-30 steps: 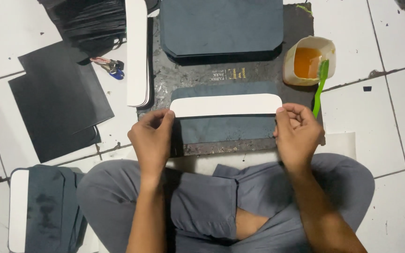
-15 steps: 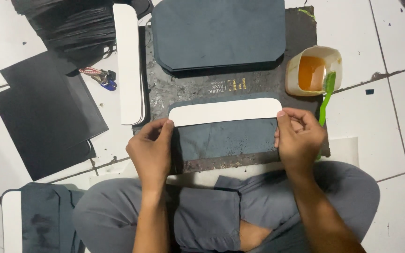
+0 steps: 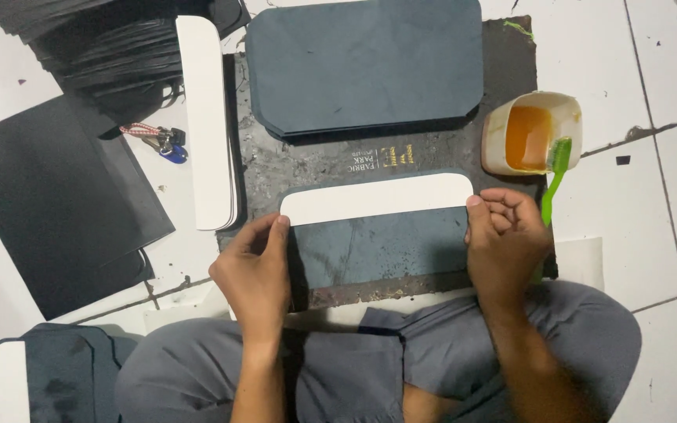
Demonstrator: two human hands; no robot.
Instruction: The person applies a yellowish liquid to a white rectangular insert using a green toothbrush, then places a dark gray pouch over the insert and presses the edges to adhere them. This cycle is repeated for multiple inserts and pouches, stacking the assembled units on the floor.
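A dark blue-grey sheet (image 3: pixel 378 251) lies on a dark worn work board (image 3: pixel 315 160) in front of my crossed legs. A long white rounded strip (image 3: pixel 376 197) lies across the sheet's far edge. My left hand (image 3: pixel 256 270) presses the sheet's left end, fingertips at the strip's left end. My right hand (image 3: pixel 505 239) presses the right end, thumb touching the strip's right end. Neither hand lifts anything.
A stack of dark blue-grey cut panels (image 3: pixel 363 66) sits at the board's far end. White strips (image 3: pixel 207 121) lie stacked on the left. A tub of orange glue (image 3: pixel 530 133) with a green brush (image 3: pixel 554 176) stands right. Black sheets (image 3: pixel 56 204) and keys (image 3: pixel 154 141) lie left.
The view has shifted slightly, so the things sit lower in the picture. Both hands stay at the sheet's ends, pressing the white strip in place.
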